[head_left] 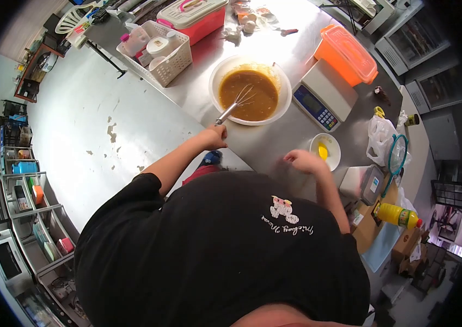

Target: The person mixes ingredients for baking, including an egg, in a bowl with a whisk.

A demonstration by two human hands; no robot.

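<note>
My left hand [216, 137] is closed around the handle end of a whisk [228, 114]. The whisk's wires dip into a brown, speckled batter-like mix [242, 82] inside a large white bowl [214, 90]. Farther right, my right hand [304, 161] hovers near the table edge with its fingers curled together. It is slightly blurred, and anything in its fingers is too small or smeared to make out. Just beside it stands a small white bowl [335, 162] with something yellow [323, 151] in it, perhaps a small spoon or a liquid.
A digital scale [318, 109] sits right of the large bowl, with an orange lidded box [348, 52] behind. A white basket [173, 68] of bottles stands back left. On the right are a clear container [362, 183], a plastic bag [379, 136] and a yellow oil bottle [398, 216].
</note>
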